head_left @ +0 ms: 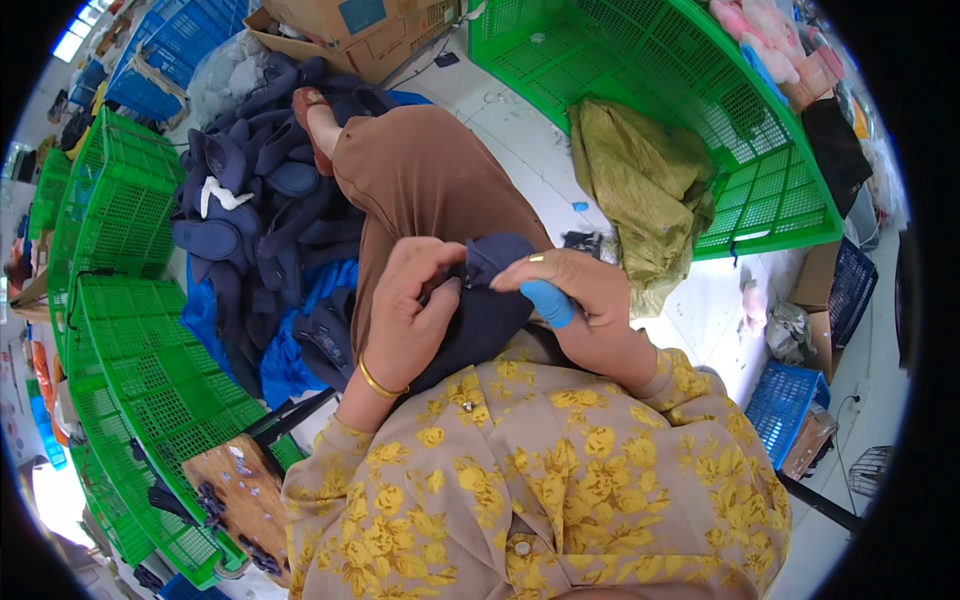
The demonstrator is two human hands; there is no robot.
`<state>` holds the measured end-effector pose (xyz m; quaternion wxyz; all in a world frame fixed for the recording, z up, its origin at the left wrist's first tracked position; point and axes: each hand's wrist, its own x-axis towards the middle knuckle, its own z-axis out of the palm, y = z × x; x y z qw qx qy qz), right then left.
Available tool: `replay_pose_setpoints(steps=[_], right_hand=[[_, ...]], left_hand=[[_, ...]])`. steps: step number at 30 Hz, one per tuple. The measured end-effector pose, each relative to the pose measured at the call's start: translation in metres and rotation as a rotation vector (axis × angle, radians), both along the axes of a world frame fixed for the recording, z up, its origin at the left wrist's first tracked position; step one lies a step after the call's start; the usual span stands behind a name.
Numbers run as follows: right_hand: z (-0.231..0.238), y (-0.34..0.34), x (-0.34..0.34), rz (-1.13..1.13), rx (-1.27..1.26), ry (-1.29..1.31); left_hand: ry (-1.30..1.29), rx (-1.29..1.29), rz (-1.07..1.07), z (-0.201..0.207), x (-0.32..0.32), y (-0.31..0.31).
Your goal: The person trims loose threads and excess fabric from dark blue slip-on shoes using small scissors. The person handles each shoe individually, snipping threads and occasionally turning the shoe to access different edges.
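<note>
Head view shows the left hand [410,292] and right hand [592,296] grasping the navy cloth [500,252], where keeping its edge taut is probably helping most.

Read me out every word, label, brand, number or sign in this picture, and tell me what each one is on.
No text here can be read.
Brown cardboard box: a square blue patch and faint marks, too small to read.
Dark-blue soft shoe beside the bare left hand: small pale marks, too blurred to read.
Dark-blue fabric piece at both hands' fingers: no lettering visible.
</note>
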<state>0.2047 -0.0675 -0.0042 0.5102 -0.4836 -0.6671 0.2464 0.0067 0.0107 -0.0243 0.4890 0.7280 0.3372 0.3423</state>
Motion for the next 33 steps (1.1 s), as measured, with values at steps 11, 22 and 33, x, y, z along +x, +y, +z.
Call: replay_pose_setpoints(steps=[11,22,33], right_hand=[[0.016,-0.022,-0.005,0.228,-0.474,0.577],[0.004,-0.011,-0.004,0.281,-0.415,0.806],[-0.018,0.057,-0.023,-0.126,-0.329,0.56]], left_hand=[[0.385,0.161,-0.153,0.012,-0.013,-0.001],[0.461,0.366,-0.009,0.018,-0.023,0.001],[0.188,0.343,0.505,-0.005,0.015,0.038]])
